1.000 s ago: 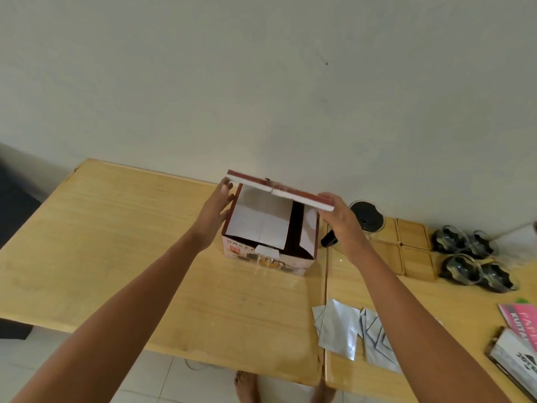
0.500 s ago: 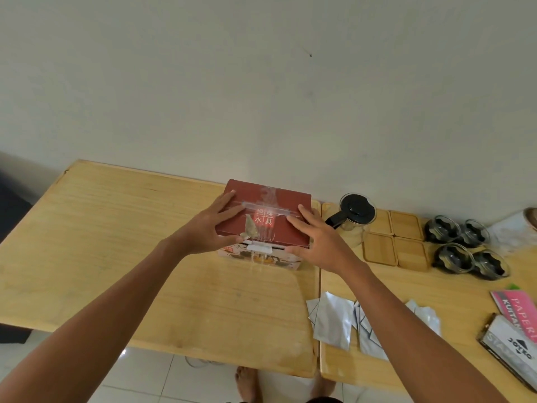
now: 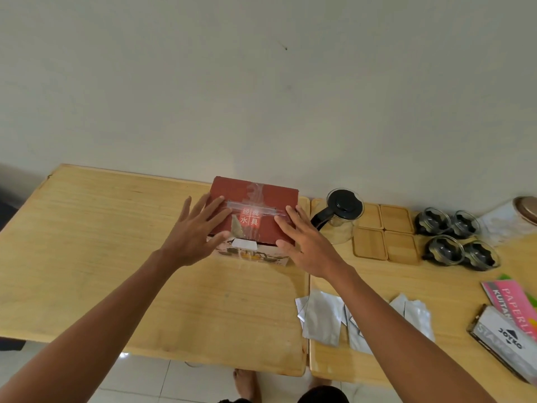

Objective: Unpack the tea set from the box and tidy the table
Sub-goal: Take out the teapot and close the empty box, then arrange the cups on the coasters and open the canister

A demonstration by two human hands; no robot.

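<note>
The red tea set box (image 3: 255, 205) stands shut on the wooden table (image 3: 96, 245), its lid flaps flat with clear tape across the top. My left hand (image 3: 194, 232) lies with spread fingers at the box's left front edge. My right hand (image 3: 305, 242) lies with spread fingers at its right front edge. To the right stand a glass teapot with a black lid (image 3: 341, 215), wooden coasters (image 3: 385, 232) and several glass cups (image 3: 456, 238).
Silver foil pouches (image 3: 322, 318) lie at the near edge where two tables meet. A pink booklet (image 3: 511, 298) and a grey box (image 3: 505, 341) sit at the far right. A wrapped jar (image 3: 511, 219) stands by the wall. Bare feet (image 3: 245, 383) show below.
The box flaps, held up and open a second ago, were folded down flat. My hands have slid from pressing on the lid toward its front corners, fingers spread.
</note>
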